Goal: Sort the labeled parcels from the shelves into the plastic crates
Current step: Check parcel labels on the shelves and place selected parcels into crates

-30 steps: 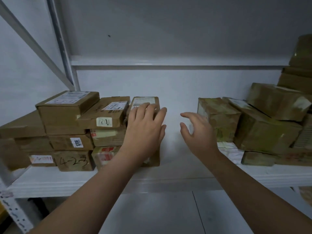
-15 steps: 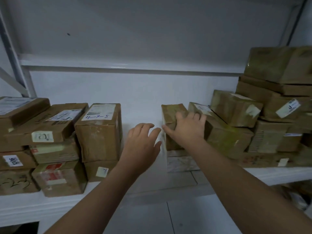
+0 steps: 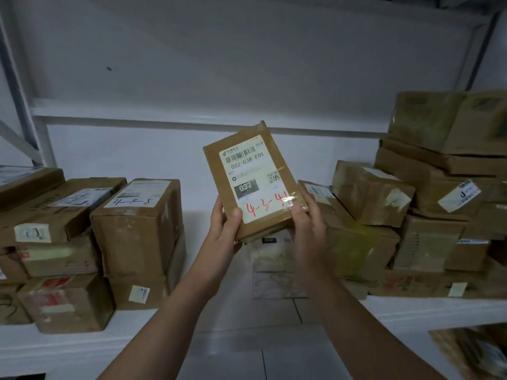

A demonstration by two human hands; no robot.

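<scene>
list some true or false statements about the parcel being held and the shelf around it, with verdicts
1. The left hand and the right hand both grip the flat brown cardboard parcel. True.
2. The red writing on its white label reads 4-3-5. False: it begins 4-3-4; the blue 4-3-5 is on the brown cardboard box to the left.
3. The parcel rests on the white shelf. False: it is held in the air above the shelf.
4. The label's dark patch shows 032. True.
</scene>
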